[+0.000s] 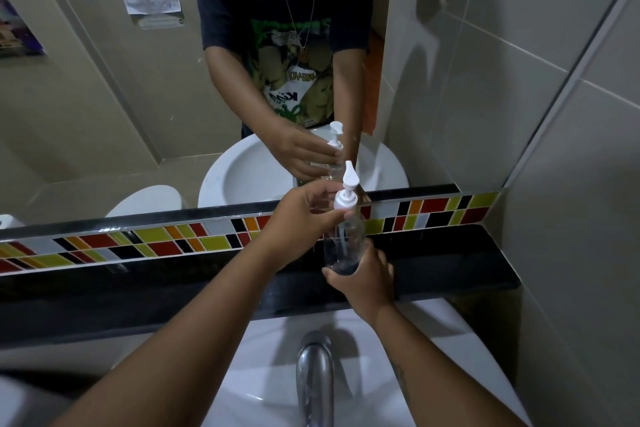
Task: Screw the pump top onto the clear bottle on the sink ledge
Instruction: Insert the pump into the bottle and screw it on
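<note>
A clear plastic bottle (344, 236) stands upright on the black sink ledge (450, 260), in front of the mirror. Its white pump top (346, 196) sits on the neck, nozzle pointing up and away, with the dip tube visible inside the bottle. My left hand (299, 215) reaches in from the left, its fingers pinching the white collar of the pump top. My right hand (363, 279) wraps around the base of the bottle from below and to the right, covering the bottom.
A chrome faucet (314, 371) rises over the white basin (398, 350) directly below the ledge. A band of coloured tiles (156, 239) runs behind the ledge under the mirror (104, 114). A tiled wall (571, 218) closes in on the right.
</note>
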The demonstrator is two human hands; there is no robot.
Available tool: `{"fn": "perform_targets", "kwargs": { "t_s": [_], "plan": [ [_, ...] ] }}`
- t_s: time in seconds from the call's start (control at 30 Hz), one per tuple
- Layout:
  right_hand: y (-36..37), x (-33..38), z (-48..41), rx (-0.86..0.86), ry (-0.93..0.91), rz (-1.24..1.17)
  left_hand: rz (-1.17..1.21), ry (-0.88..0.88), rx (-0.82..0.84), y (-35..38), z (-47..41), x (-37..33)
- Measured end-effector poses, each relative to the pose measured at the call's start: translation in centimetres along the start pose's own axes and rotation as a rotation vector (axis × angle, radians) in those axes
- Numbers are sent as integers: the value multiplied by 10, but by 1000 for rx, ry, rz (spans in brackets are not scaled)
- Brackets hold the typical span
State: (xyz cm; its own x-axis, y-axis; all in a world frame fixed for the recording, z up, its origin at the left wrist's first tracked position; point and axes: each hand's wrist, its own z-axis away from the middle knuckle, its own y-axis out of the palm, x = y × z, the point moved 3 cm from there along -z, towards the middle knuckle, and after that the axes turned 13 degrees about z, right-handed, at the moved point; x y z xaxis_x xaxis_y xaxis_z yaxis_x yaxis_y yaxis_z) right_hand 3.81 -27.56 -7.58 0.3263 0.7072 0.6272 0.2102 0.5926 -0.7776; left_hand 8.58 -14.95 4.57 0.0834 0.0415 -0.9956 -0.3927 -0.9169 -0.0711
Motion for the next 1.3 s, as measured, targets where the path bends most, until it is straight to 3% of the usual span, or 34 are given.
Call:
{"fn": "perform_targets", "kwargs": {
  "t_s": [0.13, 0.3, 0.57, 0.87, 1.03, 1.3],
  "plan": [
    [-1, 0, -1, -7, -16, 18, 21, -58, 27, 7, 3, -2],
    [-1, -1, 0, 20, -13, 16, -97, 57, -132, 18, 0, -3],
    [-2, 0, 1, -3, -52, 35, -168, 127, -159, 14, 0, -7],
    [1, -3, 0, -2, -43, 39, -152, 156, -343, 23, 4, -2],
    [4, -3, -1, -10, -51, 44, -108, 188, -293, 21, 7, 2],
    [3, -2, -2, -28, -70, 48, 25, 86, -142, 3, 11, 8]
  ]
}}
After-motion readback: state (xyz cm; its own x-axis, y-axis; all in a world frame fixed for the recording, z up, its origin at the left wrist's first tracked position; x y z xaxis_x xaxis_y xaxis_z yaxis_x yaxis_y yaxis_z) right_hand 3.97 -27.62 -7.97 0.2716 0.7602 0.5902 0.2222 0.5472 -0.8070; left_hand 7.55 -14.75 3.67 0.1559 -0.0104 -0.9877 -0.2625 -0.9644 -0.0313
